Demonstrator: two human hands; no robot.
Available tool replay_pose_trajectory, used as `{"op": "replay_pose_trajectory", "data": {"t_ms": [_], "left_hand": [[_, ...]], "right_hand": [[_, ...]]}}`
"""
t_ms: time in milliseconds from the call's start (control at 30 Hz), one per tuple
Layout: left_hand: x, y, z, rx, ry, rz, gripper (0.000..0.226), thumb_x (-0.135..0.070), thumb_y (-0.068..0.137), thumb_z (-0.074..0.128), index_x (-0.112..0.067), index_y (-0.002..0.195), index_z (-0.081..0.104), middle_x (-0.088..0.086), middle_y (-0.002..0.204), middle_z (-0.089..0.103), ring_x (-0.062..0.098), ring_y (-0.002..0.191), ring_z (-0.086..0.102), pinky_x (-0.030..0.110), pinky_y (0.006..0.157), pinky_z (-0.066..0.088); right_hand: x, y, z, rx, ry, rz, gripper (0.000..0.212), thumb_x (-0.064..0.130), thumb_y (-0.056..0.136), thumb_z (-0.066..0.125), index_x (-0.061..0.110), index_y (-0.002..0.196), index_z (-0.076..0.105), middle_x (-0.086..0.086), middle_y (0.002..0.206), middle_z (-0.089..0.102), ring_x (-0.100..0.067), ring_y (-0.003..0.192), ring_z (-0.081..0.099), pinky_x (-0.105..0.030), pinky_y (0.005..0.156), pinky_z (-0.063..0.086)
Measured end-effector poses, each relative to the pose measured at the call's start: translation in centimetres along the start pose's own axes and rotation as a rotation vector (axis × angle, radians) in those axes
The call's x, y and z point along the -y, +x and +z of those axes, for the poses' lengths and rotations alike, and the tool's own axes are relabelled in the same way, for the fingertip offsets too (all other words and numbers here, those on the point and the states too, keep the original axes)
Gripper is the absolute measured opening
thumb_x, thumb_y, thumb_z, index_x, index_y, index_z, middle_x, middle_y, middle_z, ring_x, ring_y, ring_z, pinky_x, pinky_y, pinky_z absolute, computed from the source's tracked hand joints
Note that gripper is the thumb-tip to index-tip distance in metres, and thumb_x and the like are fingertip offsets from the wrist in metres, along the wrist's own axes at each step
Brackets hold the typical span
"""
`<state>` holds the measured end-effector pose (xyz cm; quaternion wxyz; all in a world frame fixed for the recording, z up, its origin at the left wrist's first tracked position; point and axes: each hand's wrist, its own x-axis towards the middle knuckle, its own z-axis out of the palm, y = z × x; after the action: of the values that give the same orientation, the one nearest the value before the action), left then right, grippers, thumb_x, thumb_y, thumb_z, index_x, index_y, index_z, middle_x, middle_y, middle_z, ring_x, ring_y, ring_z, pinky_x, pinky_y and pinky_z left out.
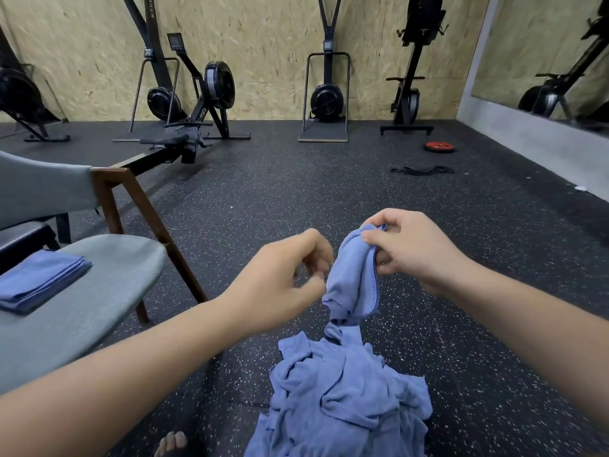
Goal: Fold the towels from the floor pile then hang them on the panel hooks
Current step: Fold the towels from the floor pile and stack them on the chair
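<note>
A blue towel (354,282) hangs crumpled in the air in front of me. My right hand (415,249) pinches its upper edge between thumb and fingers. My left hand (286,278) is just left of it, fingers curled and pinching the towel's left edge. The towel's lower end reaches down to a pile of blue towels (342,400) heaped on the black speckled floor. A stack of folded blue towels (39,278) lies on the seat of a grey chair (108,298) at my left. No panel hooks are in view.
Rowing machines and ski trainers (326,94) stand along the wooden back wall. A red weight plate (439,146) and a black strap (421,169) lie on the floor at the far right. A mirror (543,57) lines the right wall. My toes (171,441) show at the bottom.
</note>
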<state>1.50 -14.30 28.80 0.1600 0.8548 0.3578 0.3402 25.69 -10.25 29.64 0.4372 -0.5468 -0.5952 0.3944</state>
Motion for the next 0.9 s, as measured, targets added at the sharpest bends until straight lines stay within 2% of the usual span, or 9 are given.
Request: {"op": "replay_pose_trajectory", "data": {"t_ms": [100,167,267,367,533,633,733,833,900], "left_hand": [[0.5,0.7,0.2,-0.108,-0.087,-0.119,0.035,0.002,0.087,0.063,-0.027,0.108,0.064,-0.012,0.101,0.071,0.017,0.093,0.067,0.033,0.073,0.052],[1.6,1.0,0.1,-0.112,-0.049,-0.123,0.036,-0.005,0.089,0.072,-0.028,0.116,0.064,-0.014,0.112,0.068,0.014,0.106,0.066,0.034,0.079,0.054],[3.5,1.0,-0.4,-0.001,-0.015,-0.188,0.051,-0.025,0.089,0.085,-0.035,0.131,0.058,-0.02,0.131,0.062,0.003,0.125,0.06,0.031,0.098,0.052],[4.6,0.7,-0.4,0.1,-0.071,-0.242,0.06,-0.036,0.085,0.091,-0.036,0.132,0.054,-0.022,0.135,0.062,-0.003,0.13,0.057,0.028,0.109,0.047],[4.9,0.3,-0.5,0.171,-0.236,-0.29,0.039,-0.033,0.092,0.086,-0.031,0.121,0.06,-0.009,0.104,0.074,0.016,0.103,0.071,0.048,0.097,0.057],[4.8,0.6,-0.6,0.158,-0.315,-0.308,0.02,-0.03,0.095,0.083,-0.022,0.107,0.068,-0.01,0.086,0.066,0.011,0.078,0.059,0.039,0.074,0.05],[4.6,0.8,-0.6,0.155,-0.394,-0.387,0.019,-0.032,0.097,0.08,-0.018,0.099,0.067,-0.009,0.08,0.061,0.01,0.072,0.05,0.032,0.067,0.039],[4.6,0.6,-0.3,0.154,-0.359,-0.361,0.017,-0.031,0.1,0.074,-0.022,0.097,0.061,-0.007,0.079,0.059,0.012,0.071,0.045,0.033,0.066,0.036],[4.5,0.5,-0.3,0.154,-0.29,-0.284,0.017,-0.03,0.102,0.073,-0.022,0.098,0.059,-0.009,0.082,0.062,0.009,0.072,0.048,0.031,0.067,0.039]], "right_hand": [[0.2,-0.3,0.2,0.113,-0.19,-0.141,0.019,0.011,0.095,0.064,0.027,0.102,0.071,-0.014,0.078,0.069,-0.016,0.064,0.055,-0.036,0.061,0.057],[0.3,-0.7,0.2,0.178,-0.395,-0.257,0.025,0.017,0.096,0.065,0.036,0.113,0.061,-0.003,0.072,0.066,-0.013,0.062,0.051,-0.036,0.062,0.05],[0.5,-1.2,0.4,0.244,-0.526,-0.376,0.034,0.014,0.099,0.064,0.033,0.124,0.05,0.001,0.066,0.055,-0.013,0.06,0.047,-0.032,0.061,0.04],[0.9,-1.5,0.5,0.316,-0.5,-0.417,0.038,0.013,0.1,0.063,0.032,0.127,0.046,-0.009,0.075,0.062,-0.028,0.071,0.055,-0.042,0.068,0.045],[1.1,-1.7,0.7,0.38,-0.507,-0.422,0.041,0.01,0.098,0.061,0.035,0.125,0.046,-0.01,0.08,0.067,-0.025,0.067,0.053,-0.037,0.065,0.044],[0.8,-1.4,0.5,0.345,-0.508,-0.425,0.04,0.008,0.097,0.059,0.036,0.123,0.047,-0.006,0.075,0.063,-0.013,0.062,0.048,-0.029,0.06,0.039],[0.4,-1.1,0.4,0.338,-0.468,-0.406,0.035,0.011,0.101,0.058,0.036,0.122,0.048,-0.006,0.074,0.063,-0.021,0.065,0.051,-0.037,0.063,0.043],[0.3,-1.4,0.7,0.362,-0.394,-0.366,0.027,0.035,0.103,0.066,0.037,0.125,0.05,0.001,0.073,0.064,-0.016,0.066,0.055,-0.041,0.067,0.047],[0.2,-1.6,1.0,0.39,-0.323,-0.285,0.052,0.062,0.089,0.075,0.039,0.129,0.051,0.007,0.089,0.077,-0.017,0.083,0.071,-0.044,0.082,0.056]]}}
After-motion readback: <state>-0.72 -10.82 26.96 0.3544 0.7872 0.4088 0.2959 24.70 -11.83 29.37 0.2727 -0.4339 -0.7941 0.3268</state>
